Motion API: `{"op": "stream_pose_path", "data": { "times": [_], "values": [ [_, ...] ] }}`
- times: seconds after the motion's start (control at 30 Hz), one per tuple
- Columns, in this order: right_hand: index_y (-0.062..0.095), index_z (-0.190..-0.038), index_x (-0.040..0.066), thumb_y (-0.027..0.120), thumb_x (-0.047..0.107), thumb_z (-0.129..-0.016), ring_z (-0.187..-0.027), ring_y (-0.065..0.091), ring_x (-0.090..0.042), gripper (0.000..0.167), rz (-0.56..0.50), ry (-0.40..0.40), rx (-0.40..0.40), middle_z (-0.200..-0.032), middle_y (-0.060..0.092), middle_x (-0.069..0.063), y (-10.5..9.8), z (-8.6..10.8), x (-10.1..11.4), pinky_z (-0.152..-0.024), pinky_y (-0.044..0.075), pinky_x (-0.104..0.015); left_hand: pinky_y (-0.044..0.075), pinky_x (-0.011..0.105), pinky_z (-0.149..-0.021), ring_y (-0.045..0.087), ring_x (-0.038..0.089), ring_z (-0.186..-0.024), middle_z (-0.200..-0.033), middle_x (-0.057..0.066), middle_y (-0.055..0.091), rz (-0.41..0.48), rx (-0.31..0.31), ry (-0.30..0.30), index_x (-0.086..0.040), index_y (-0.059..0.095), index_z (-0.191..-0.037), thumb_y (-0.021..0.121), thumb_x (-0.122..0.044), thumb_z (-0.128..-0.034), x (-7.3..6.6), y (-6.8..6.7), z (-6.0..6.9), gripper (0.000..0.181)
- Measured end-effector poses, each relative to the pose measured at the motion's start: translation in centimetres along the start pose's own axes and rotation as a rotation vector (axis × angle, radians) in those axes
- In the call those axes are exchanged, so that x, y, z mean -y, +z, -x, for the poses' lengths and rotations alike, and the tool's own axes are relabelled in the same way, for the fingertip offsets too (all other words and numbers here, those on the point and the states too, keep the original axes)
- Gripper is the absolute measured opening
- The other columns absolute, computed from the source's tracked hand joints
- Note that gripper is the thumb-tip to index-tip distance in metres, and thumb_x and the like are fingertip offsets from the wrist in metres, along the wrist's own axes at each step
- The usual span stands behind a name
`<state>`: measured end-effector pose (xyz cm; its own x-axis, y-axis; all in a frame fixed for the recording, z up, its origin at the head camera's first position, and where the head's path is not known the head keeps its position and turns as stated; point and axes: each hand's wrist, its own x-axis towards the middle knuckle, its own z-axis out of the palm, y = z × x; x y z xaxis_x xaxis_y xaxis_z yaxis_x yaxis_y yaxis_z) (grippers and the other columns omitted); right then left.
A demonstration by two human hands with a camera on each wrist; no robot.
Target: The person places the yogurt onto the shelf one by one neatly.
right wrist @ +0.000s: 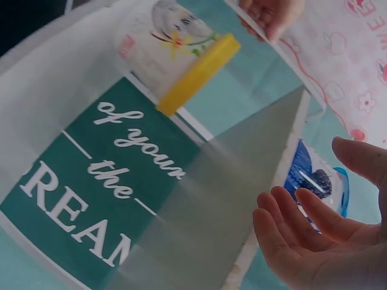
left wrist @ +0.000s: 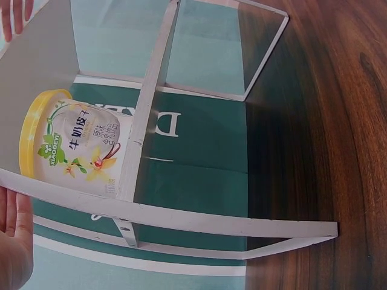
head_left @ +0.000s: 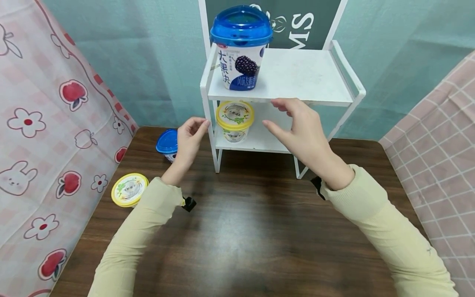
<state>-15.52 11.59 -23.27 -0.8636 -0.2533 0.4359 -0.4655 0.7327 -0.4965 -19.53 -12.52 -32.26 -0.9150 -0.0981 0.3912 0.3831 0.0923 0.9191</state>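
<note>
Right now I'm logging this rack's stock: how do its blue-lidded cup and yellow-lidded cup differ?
The blue-lidded cup stands on the upper shelf, the yellow-lidded cup on the lower shelf. The blue-lidded cup has a domed lid, the yellow-lidded cup a flat lid. Both stand upright.

Yellow-lidded cup (left wrist: 81,145) seemingly reads "XIAODEYI"; board (right wrist: 100,181), "of your".

Head view looks forward-down from above; wrist views close, tilted; all share shelf (head_left: 300,72).
</note>
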Motion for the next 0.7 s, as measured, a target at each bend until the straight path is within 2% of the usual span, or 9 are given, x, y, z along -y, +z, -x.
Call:
{"op": "stream_pose_path", "data": {
  "times": [0.17,0.43,0.57,0.7],
  "values": [
    [0.055,-0.119,-0.001,0.067,0.019,-0.083,-0.106,0.052,-0.029,0.043,0.015,-0.015,0.016,-0.115,0.057,-0.016,0.3,0.7,-1.0,-0.09,0.042,-0.043,0.041,0.017,-0.058,0.05,0.003,-0.064,-0.075,-0.008,0.058,-0.007,0.005,-0.006,0.016,0.058,-0.096,0.057,-0.002,-0.0878,-0.1,-0.1,0.0,0.02],
    [0.057,-0.116,0.0,0.065,0.02,-0.084,-0.103,0.053,-0.029,0.039,0.036,0.006,0.063,-0.112,0.059,-0.015,0.8,1.8,-2.5,-0.085,0.042,-0.044,0.044,0.015,-0.061,0.052,0.006,-0.065,-0.075,-0.011,0.058,0.018,-0.014,0.001,0.018,0.056,-0.093,0.056,0.0,-0.0877,0.2,0.1,-0.1,0.018],
    [0.057,-0.116,0.0,0.065,0.021,-0.085,-0.102,0.053,-0.029,0.038,0.04,0.021,0.076,-0.11,0.059,-0.015,1.0,2.4,-3.3,-0.084,0.042,-0.045,0.045,0.016,-0.062,0.054,0.016,-0.068,-0.077,-0.009,0.059,0.025,-0.013,0.005,0.016,0.057,-0.093,0.057,-0.002,-0.0877,1.7,-0.1,-0.5,0.018],
    [0.057,-0.116,0.0,0.064,0.021,-0.085,-0.101,0.053,-0.029,0.038,0.039,0.031,0.084,-0.111,0.059,-0.015,1.2,3.0,-4.1,-0.083,0.042,-0.044,0.045,0.016,-0.062,0.054,0.012,-0.068,-0.077,-0.01,0.059,0.02,-0.014,0.009,0.013,0.059,-0.094,0.059,-0.005,-0.0877,2.8,-0.2,-0.8,0.019]
  ]
}}
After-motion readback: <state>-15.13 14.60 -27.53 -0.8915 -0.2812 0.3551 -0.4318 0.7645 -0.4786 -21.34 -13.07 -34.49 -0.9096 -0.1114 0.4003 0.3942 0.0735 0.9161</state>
